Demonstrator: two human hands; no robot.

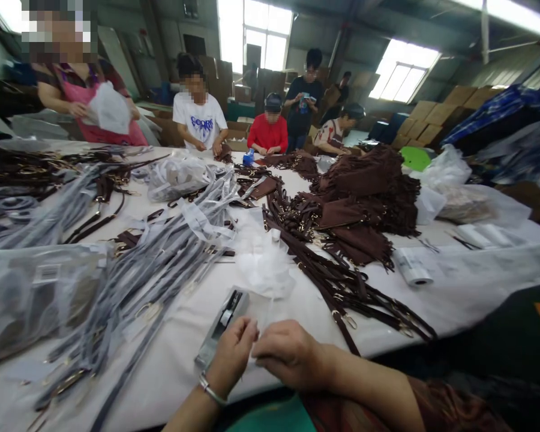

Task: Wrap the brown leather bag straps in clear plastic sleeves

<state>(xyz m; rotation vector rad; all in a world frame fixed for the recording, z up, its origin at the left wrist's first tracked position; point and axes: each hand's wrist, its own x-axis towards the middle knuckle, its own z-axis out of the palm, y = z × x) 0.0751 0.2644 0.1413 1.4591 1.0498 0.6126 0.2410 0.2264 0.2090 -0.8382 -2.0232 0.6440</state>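
Head view: a white-covered table (175, 342) spans the foreground. On its far right side rises a large pile of dark-brown fringed pouches (364, 186), with bare brown straps (342, 282) fanning from it toward the near edge. Left of centre lies a long bundle of plastic-sleeved straps (148, 264). By my judgement covering is partial: the left bundle looks done, while the right-hand straps and the pouches look uncovered. Between bundle and bare straps sits a heap of crumpled translucent plastic (261, 258); a clear plastic roll (416, 270) lies farther right. Close to the person is a grey box-shaped dispenser (220, 324), just beyond the left hand (234, 354), whose thumb and forefinger are together; whether anything thin is pinched there, I cannot tell. The right hand (292, 354) is curled just beside it, its grip too hidden to judge. Smallest are the gold-coloured metal clasps (351, 321) on the bare straps.
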